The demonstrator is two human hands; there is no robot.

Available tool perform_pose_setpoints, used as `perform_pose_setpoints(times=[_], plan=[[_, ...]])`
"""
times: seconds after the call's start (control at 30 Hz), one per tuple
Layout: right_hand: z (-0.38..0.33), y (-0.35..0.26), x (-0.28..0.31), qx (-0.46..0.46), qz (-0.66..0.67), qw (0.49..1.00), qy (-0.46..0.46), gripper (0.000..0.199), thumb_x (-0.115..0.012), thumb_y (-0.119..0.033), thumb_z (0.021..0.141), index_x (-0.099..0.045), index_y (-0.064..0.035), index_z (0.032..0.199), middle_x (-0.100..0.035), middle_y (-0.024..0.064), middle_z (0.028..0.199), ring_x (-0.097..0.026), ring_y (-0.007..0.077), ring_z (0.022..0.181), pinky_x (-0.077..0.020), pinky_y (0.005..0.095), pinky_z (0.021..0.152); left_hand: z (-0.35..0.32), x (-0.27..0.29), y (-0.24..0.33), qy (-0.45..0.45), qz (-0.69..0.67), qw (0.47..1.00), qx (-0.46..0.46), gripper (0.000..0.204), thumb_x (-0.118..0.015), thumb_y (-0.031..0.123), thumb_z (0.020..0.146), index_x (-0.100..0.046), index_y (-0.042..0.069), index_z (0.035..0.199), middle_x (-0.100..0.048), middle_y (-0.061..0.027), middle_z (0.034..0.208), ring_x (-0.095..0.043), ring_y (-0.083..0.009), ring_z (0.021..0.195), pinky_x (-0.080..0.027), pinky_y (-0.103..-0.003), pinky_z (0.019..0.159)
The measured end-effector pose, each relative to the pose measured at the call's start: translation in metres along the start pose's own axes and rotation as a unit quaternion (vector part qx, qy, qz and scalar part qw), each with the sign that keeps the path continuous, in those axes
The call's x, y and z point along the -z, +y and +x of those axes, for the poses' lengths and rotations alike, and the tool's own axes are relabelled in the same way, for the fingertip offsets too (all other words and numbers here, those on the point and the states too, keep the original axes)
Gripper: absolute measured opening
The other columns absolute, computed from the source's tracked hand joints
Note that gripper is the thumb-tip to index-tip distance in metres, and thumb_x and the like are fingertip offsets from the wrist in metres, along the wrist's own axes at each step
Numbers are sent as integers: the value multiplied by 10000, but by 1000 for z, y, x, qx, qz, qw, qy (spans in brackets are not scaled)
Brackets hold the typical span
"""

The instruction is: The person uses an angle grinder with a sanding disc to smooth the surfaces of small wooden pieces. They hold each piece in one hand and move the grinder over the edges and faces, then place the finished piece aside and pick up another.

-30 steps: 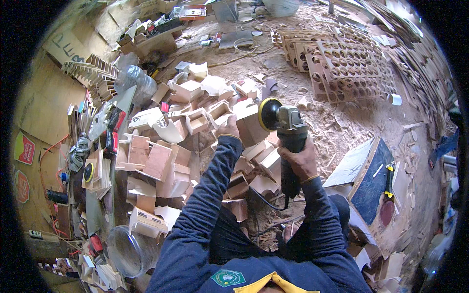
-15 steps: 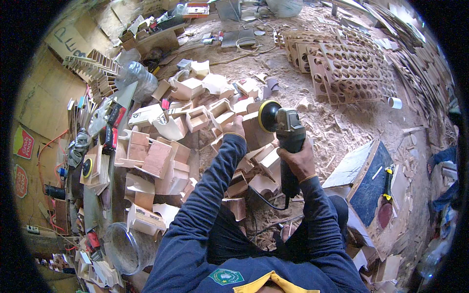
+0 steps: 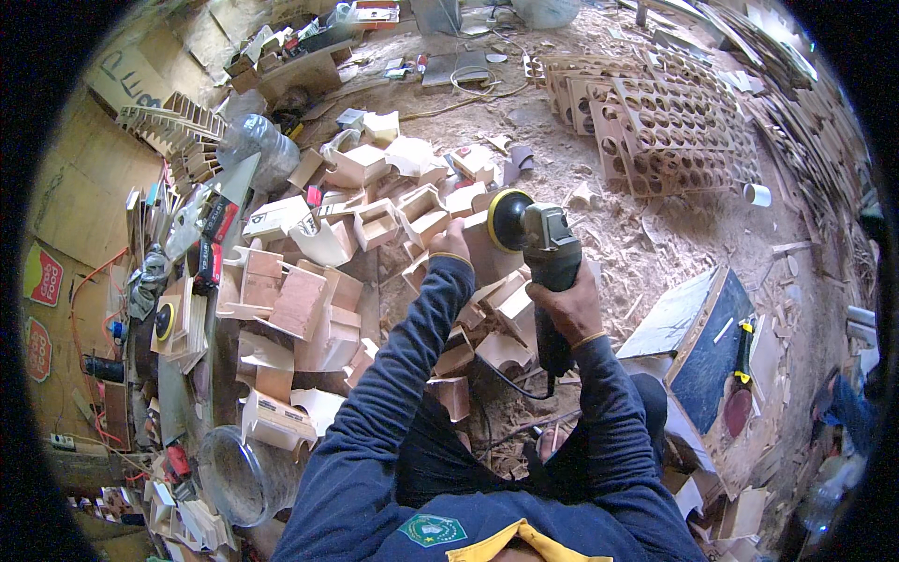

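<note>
My right hand (image 3: pixel 569 307) is wrapped round the dark body of an angle grinder (image 3: pixel 549 251), from which a black cord hangs. On its head a round sanding pad (image 3: pixel 508 221) with a yellow rim stands edge-on against the upper right of a pale wooden box (image 3: pixel 483 256). My left hand (image 3: pixel 449 242) grips that box at its left side, fingers partly hidden behind it. Several similar wooden boxes (image 3: pixel 376 225) with curved cut-outs lie heaped to the left and below. Whether the pad is spinning cannot be seen.
Panels with rows of round holes (image 3: pixel 670 131) lie at the far right. Nearer on the right, a blue-topped board (image 3: pixel 716 323) bears a yellow-and-black tool (image 3: pixel 744 351). Clear plastic jars (image 3: pixel 245 476) stand at left. Sawdust covers the floor (image 3: pixel 618 239).
The grinder and its pad have shifted slightly left and up along the box. My left hand keeps its hold and has barely moved.
</note>
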State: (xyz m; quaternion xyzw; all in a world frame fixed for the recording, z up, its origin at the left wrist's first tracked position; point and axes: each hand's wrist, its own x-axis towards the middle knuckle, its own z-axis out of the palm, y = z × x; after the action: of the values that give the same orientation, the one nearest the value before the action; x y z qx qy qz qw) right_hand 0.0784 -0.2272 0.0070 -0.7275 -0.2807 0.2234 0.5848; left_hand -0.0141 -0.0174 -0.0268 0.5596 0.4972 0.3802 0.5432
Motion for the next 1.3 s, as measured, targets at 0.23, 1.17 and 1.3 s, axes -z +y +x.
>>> perform_pose_setpoints(times=[0.23, 1.17, 1.3], plan=[[3, 4, 3, 21, 14, 1000, 14, 507, -843, -211, 692, -645, -39, 1126, -725, 79, 984, -689, 185, 878, -550, 332, 821, 4, 9, 7, -1, 1, 1000, 18, 548, -620, 432, 861, -673, -112, 827, -669, -164, 754, -605, -271, 749, -468, -407, 728], [-4, -10, 2, 35, -4, 999, 34, 453, -822, -195, 692, -653, -47, 1085, -732, 68, 966, -697, 174, 856, -558, 327, 808, -9, 2, 15, 3, 15, 1000, -3, 532, -579, 428, 891, -649, -90, 794, -640, -160, 711, -589, -282, 727, -462, -418, 738], [-5, -12, 4, 11, -19, 1000, 21, 550, -836, -230, 672, -634, -39, 1147, -723, 108, 1015, -694, 219, 912, -549, 358, 852, -1, -1, 6, -2, 8, 1000, 9, 571, -563, 451, 887, -668, -110, 854, -676, -236, 780, -629, -355, 794, -469, -442, 790]])
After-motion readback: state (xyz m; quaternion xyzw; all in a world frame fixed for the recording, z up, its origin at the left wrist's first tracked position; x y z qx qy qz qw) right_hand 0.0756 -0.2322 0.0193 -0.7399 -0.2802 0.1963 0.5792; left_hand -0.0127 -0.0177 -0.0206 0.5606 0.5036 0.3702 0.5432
